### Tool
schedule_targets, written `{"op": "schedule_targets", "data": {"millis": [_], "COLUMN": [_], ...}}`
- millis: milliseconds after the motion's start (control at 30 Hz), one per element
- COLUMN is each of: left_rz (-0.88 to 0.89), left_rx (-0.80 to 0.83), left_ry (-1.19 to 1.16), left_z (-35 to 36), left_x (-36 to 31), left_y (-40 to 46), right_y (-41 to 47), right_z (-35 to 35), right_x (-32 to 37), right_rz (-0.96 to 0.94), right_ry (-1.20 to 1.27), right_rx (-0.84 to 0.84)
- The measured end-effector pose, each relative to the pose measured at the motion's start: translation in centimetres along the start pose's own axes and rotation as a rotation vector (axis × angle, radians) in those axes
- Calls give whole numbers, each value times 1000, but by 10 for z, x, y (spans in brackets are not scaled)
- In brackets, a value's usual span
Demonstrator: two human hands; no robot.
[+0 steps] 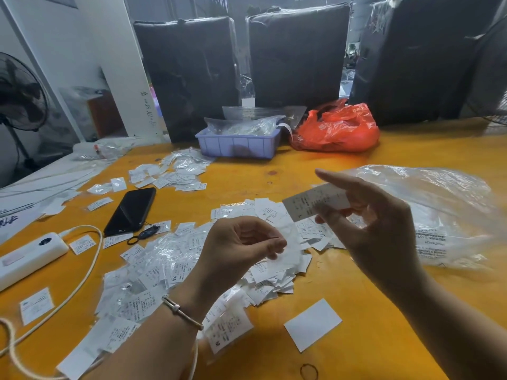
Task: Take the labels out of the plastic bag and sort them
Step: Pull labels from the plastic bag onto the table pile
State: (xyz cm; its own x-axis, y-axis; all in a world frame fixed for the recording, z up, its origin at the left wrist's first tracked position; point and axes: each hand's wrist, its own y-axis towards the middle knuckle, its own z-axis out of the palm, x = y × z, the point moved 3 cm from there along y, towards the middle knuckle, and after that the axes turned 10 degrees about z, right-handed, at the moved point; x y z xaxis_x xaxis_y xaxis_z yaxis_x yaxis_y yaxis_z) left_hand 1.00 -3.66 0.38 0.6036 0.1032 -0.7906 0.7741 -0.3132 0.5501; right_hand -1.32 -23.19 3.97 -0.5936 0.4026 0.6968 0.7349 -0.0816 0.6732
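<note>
Labels (274, 259) are heaped loose on the tabletop (384, 311), apparently for sorting; one label (315, 202) is pinched up by the right hand (375, 223), seemingly so it can be read. A thin white piece is pinched by the left hand (241, 248); the plastic bag (439, 209) is left just right.

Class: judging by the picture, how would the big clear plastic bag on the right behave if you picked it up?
The clear plastic bag looks thin and crumpled, so probably floppy and light. Its glossy film may feel slippery, and it would likely sag rather than keep shape.

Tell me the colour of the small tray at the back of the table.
Pale lilac-blue tray, seen in the head view.
</note>
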Motion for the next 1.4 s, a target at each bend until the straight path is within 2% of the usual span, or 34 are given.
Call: {"op": "schedule_targets", "data": {"millis": [100,367,667,800,933,1167,1400], "left_rz": [17,25,28,24,17,14,6], "left_rx": [-4,14,70,104,102,91,75], "left_ry": [0,30,19,25,12,4,-5], "left_z": [-1,0,1,3,2,1,0], "left_x": [-1,0,0,-1,-1,-1,0], "left_y": [0,1,-1,-1,-1,-2,-1], "right_y": [-4,-2,2,3,6,9,12], "right_z": [1,2,3,3,1,-2,-2], "right_x": [5,1,-5,-8,-13,-16,-19], "right_rz": [-102,-111,-160,-45,95,186,257], "right_ry": [-42,-105,-130,-6,119,253,279], "right_rx": [6,30,201,282,275,247,283]}}
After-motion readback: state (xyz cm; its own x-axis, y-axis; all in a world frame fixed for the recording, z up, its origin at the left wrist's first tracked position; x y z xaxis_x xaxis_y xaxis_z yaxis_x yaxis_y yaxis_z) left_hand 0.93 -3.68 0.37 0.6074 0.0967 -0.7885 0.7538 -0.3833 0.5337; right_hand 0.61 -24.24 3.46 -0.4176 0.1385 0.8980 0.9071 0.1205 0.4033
